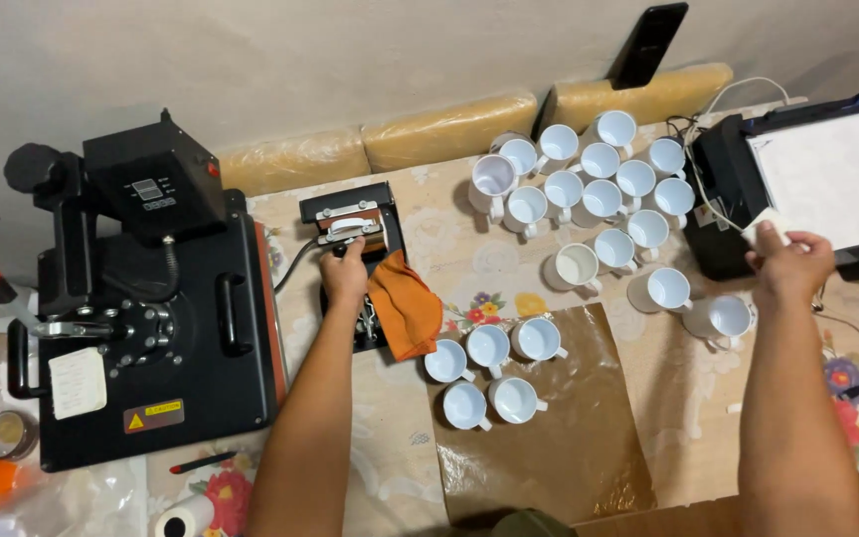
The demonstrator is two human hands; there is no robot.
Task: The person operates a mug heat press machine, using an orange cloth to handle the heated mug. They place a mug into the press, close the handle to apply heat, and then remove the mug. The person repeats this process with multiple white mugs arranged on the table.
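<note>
Floral-cloth table (668, 398); heat press (151, 318), mug press (355, 239), white mugs (599, 194), brown sheet (559, 438)

Open tablecloth (469, 259) is left between the mug press (355, 259) and the clustered mugs (599, 189) — five more mugs (489, 373) crowd the brown sheet's (569, 438) upper-left corner.

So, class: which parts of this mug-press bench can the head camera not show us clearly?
- Left hand covers the small press lever.
- Orange cloth hides that press's lower right side.
- Right hand masks most of a white slip.
- Printer is cut off by the right edge.
- Large press panel is too small to read.
</note>
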